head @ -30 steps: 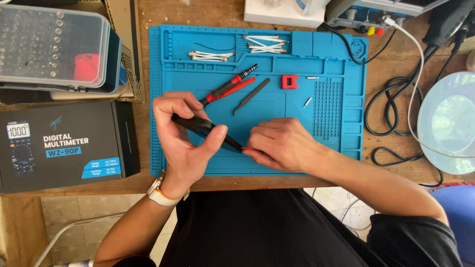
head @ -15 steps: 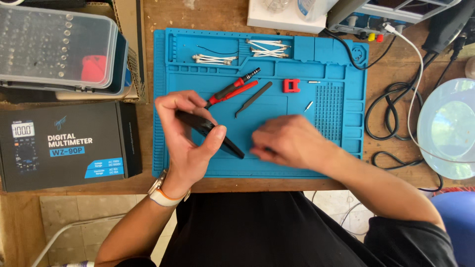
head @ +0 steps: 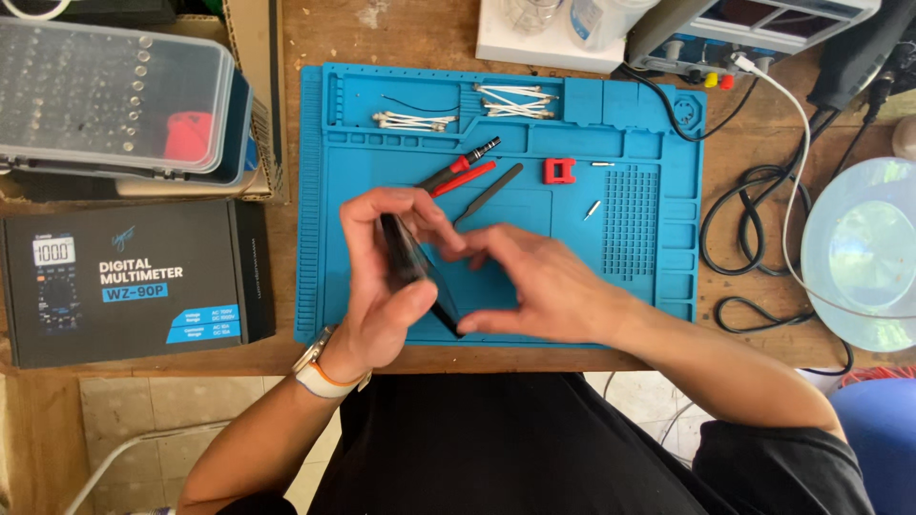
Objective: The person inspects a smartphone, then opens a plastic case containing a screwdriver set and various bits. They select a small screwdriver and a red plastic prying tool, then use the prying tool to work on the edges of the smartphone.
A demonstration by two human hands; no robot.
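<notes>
— What is staying hidden?

— The black probe (head: 420, 277), near the blue mat's (head: 649, 286) front edge, is lying half covered: the left hand (head: 382, 277) is curling round it, and the right hand (head: 534, 286) is pinching its lower tip.

— Anything changing?

— Both hands are now sitting closer together, with the probe standing steeper than before.

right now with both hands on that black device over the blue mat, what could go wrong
The black device is held tilted above the blue mat by the left hand, with the right hand at its edge; it could slip and drop. A sweeping wrist might scatter the small screw and red part nearby.
</notes>
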